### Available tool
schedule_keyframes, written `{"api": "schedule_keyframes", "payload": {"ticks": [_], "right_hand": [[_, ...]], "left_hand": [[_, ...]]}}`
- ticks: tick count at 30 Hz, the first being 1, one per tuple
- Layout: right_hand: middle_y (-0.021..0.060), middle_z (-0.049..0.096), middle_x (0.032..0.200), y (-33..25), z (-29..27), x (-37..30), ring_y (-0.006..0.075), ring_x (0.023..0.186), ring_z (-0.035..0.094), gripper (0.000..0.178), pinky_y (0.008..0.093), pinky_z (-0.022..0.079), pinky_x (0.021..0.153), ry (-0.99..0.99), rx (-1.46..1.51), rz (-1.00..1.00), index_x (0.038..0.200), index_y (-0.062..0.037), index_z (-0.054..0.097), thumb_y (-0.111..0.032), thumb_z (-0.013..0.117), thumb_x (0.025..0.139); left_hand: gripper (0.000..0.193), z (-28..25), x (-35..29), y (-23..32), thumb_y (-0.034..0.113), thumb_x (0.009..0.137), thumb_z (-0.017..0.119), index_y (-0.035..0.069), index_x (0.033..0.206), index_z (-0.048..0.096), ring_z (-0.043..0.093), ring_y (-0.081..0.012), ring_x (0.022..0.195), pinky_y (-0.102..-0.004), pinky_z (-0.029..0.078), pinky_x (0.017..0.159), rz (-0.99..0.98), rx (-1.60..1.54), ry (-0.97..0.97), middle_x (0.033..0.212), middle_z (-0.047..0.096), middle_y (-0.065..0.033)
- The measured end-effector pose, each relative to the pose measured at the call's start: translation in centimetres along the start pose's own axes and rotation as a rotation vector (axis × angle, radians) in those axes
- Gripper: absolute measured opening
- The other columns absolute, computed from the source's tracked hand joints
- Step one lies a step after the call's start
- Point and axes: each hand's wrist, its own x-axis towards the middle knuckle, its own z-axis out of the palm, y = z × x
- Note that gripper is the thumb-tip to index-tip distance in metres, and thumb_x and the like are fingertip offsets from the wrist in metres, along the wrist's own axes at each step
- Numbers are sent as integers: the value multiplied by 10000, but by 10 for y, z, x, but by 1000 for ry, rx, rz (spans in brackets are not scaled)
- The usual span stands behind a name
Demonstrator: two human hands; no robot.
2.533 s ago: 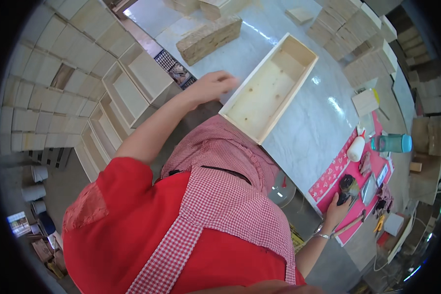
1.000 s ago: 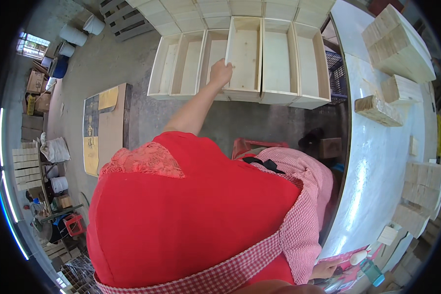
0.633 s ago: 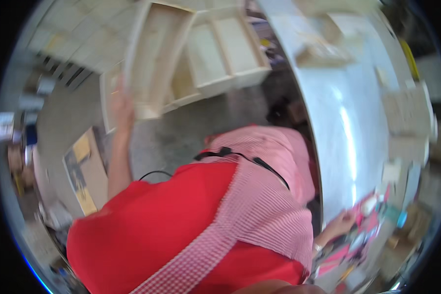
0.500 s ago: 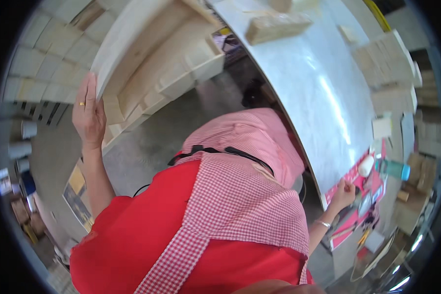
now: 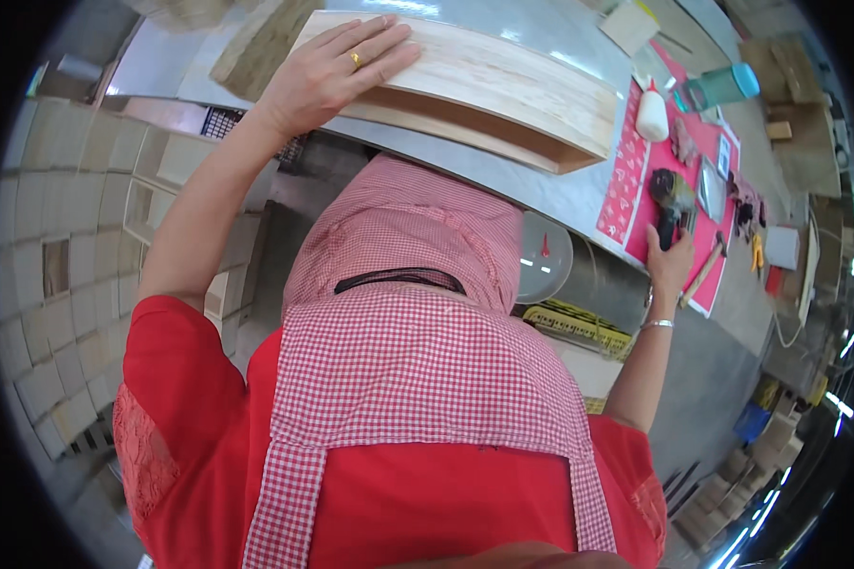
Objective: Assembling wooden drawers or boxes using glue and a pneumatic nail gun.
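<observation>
A long, pale wooden box lies near the table's front edge, its open side toward me. My left hand holds its left end, fingers stretched along the upper panel and the thumb hidden. Off to the right, my right hand is closed around the black handle of a hand-held power tool; its exact kind is not clear. The tool lies on a pink patterned mat. Beside it are a hammer, a white glue bottle with a red tip and a teal clear bottle.
Another wooden block stands left of the box on the table. Many pale wooden boxes are stacked at the left. A round stool seat and a yellow crate sit under the front edge. Orange-handled pliers lie far right.
My body has turned toward the table. The wooden box has come from the left onto the table with my left hand. My right hand has reached the power tool and closed on it.
</observation>
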Motion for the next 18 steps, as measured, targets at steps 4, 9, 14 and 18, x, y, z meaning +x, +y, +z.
{"api": "schedule_keyframes", "payload": {"ticks": [4, 9, 14, 18], "right_hand": [[279, 626, 1078, -1, 1, 6, 423, 1034, 605, 622, 448, 473, 892, -83, 75, 48, 1152, 64, 537, -411, 742, 807], [323, 618, 1112, 1, 6, 16, 460, 1044, 611, 683, 503, 497, 887, -195, 276, 92, 1255, 70, 449, -305, 735, 761], [314, 659, 961, -15, -11, 33, 463, 915, 653, 647, 501, 532, 809, -282, 200, 272, 1270, 92, 398, -175, 660, 742], [288, 671, 951, -5, -47, 28, 448, 927, 654, 542, 486, 530, 812, -280, 244, 349, 1162, 83, 527, -234, 675, 749]], "left_hand": [[475, 25, 16, -10, 52, 838, 521, 79, 1309, 570, 536, -294, 1253, -403, 468, 1016, 92, -59, 53, 1365, 547, -108], [643, 17, 3, -5, 135, 775, 679, 89, 1388, 492, 384, -352, 1370, -491, 309, 1133, -94, -211, -184, 1453, 448, -150], [852, -2, 38, 33, 385, 775, 711, 79, 1479, 342, 255, -342, 1445, -517, 192, 1175, -73, -219, -172, 1550, 311, -130], [962, -6, 78, 65, 489, 743, 728, 66, 1494, 300, 231, -334, 1453, -535, 182, 1171, -85, -245, -156, 1547, 308, -134]]}}
